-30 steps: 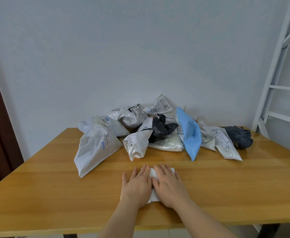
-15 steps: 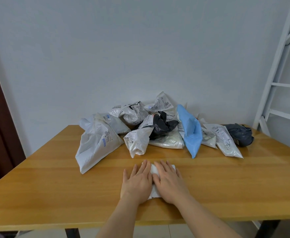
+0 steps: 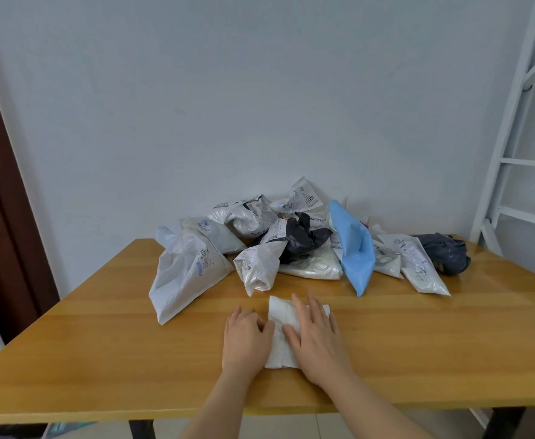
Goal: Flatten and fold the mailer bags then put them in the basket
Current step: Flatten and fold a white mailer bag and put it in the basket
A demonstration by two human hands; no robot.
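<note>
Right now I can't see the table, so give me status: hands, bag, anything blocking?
Left hand gripping folded white mailer edge. Right hand flat, pressing it down. Unfolded bag pile behind. Basket not in view.

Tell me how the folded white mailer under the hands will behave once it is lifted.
The folded white mailer is thin film, so probably light and floppy. Its folds may spring open once the right hand stops pressing. The glossy plastic likely slides easily on the table.

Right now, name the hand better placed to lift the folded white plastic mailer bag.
Probably left: the left hand has fingers curled at the folded white plastic mailer bag's edge; the right hand lies flat on top.
</note>
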